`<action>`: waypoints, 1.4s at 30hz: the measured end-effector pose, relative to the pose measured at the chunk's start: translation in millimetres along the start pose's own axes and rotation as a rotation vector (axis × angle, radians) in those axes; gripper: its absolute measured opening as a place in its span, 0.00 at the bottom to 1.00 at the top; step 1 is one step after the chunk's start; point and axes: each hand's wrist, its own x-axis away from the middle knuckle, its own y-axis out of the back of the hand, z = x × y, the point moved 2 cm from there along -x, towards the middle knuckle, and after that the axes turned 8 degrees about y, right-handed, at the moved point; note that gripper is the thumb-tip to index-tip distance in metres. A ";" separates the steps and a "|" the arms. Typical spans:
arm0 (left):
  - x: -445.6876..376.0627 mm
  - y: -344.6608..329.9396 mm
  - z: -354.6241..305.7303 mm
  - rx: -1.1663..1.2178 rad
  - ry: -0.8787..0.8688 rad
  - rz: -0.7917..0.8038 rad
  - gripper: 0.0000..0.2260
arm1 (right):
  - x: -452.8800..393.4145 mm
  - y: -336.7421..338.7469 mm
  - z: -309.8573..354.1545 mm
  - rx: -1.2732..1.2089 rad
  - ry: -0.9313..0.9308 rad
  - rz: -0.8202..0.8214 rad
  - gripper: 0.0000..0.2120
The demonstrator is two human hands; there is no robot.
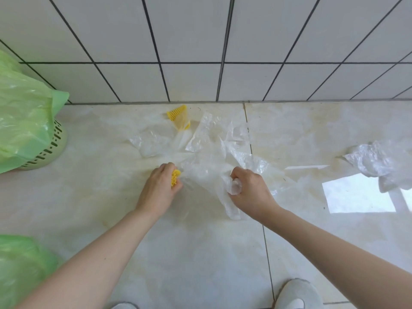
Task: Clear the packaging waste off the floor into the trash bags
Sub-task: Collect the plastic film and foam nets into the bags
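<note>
Head view: left hand curls around a yellow mesh piece, fingers closed tight on it. Right hand clutches a bunched wad of clear plastic wrap, fingers closed round the gather. Rest of that wrap lies spread on the floor between the hands and the wall, its long axis running roughly from the right hand up toward the wall, loose edges pointing away from the person. Task looks early-to-mid: nothing from this pile is in a bag yet. Still left: a second yellow mesh piece near the wall, and a separate crumpled plastic sheet well apart to the right. Green trash bag in a basket sits far left; another green bag at lower left.
</note>
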 end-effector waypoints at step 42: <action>-40.6 404.4 155.3 0.234 0.363 -0.821 0.06 | -201.8 -19.6 383.6 -0.521 0.245 0.177 0.12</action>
